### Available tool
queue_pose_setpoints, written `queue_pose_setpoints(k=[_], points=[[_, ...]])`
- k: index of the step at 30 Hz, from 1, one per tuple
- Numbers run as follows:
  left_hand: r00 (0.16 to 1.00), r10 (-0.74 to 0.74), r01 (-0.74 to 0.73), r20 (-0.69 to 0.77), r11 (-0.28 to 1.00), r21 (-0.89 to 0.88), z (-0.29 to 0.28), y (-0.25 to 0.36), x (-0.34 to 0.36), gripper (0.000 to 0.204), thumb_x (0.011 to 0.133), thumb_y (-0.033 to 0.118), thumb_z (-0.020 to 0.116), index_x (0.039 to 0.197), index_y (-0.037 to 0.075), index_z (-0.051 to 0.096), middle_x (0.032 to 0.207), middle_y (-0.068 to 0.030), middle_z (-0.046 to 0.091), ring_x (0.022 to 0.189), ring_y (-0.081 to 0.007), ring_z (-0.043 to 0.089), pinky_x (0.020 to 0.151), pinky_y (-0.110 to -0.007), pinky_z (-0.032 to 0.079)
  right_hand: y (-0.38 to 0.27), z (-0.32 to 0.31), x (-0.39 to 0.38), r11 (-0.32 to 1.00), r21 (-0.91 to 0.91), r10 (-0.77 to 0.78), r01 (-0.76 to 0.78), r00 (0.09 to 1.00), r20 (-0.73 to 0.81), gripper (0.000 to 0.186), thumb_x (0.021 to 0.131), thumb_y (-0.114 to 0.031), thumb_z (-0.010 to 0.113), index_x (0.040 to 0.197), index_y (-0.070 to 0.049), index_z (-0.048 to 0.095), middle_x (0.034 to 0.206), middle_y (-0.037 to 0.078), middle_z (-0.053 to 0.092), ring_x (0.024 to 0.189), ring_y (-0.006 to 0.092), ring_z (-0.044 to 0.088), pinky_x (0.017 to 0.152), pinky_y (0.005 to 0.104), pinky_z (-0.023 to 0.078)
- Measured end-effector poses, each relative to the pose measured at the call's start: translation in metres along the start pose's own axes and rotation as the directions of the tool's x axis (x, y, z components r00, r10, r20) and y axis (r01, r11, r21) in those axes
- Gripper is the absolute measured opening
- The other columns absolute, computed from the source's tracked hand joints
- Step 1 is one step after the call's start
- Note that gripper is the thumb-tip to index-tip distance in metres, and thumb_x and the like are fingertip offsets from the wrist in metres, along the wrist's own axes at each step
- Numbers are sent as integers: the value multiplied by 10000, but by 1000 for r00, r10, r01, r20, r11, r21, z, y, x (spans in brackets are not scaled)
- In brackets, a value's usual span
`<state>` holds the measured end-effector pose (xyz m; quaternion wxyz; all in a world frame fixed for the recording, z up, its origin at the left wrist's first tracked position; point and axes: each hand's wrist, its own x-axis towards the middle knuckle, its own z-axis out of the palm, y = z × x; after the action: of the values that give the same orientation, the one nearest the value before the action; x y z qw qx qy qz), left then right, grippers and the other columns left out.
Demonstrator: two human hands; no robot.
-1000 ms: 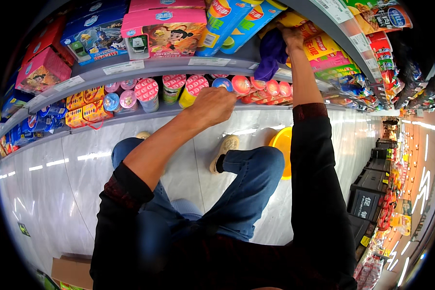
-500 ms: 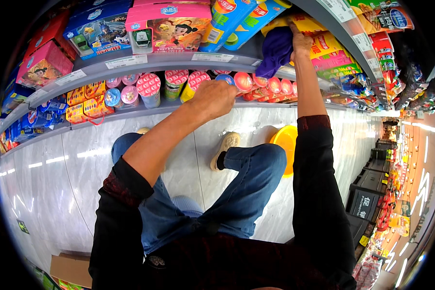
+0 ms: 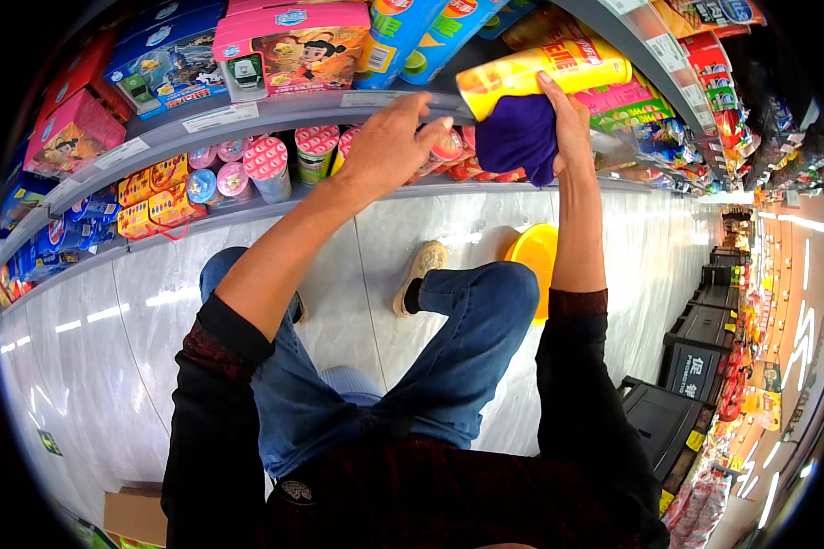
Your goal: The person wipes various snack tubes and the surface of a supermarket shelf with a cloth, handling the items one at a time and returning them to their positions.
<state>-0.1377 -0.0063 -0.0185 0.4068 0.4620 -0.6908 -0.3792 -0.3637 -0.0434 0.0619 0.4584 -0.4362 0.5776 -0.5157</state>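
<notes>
My right hand (image 3: pixel 573 133) is closed around a yellow snack canister (image 3: pixel 558 73) and a bunched purple cloth (image 3: pixel 517 137). The canister lies on its side, tilted, in front of the shelf's edge. Below it hangs the cloth, which covers part of the lower shelf's goods. My left hand (image 3: pixel 384 151) is open and holds nothing, its thumb and forefinger spread toward the canister. Behind that hand is the shelf's edge (image 3: pixel 330 108). Blue snack canisters (image 3: pixel 439 46) lean on the upper shelf beyond it.
Pink and blue toy boxes (image 3: pixel 293 50) fill the upper shelf at left. On the lower shelf stand pink-lidded tubs (image 3: pixel 267 169) and yellow packs (image 3: pixel 151 210). A yellow basin (image 3: pixel 533 261) sits on the floor by my right knee. Black crates (image 3: pixel 664 425) line the right side.
My right hand has drawn the yellow canister out from the shelf toward me, with the cloth. My left hand has opened from a closed shape and risen slightly.
</notes>
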Motion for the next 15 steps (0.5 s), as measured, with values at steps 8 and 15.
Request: queue_pose_setpoints(k=[8,15], points=[[999,-35,36,6,978,-204,2,13,0,702,909,497,533,1365,-18,392,1327,-220,472,1205,-296,494,977,-380,411,19,2,-39,988,-45,154,-147,934,324,448,849,-259,694,1154,50,583,1101,118,645,924,168,648,823,271,519],[950,-122,259,286,819,-512,4,18,-4,710,893,555,542,1331,5,442,1172,-134,568,1051,-172,565,876,-296,458,42,19,-56,973,-6,215,-232,893,394,494,852,-317,688,1170,48,588,1098,116,649,962,149,628,854,267,492]])
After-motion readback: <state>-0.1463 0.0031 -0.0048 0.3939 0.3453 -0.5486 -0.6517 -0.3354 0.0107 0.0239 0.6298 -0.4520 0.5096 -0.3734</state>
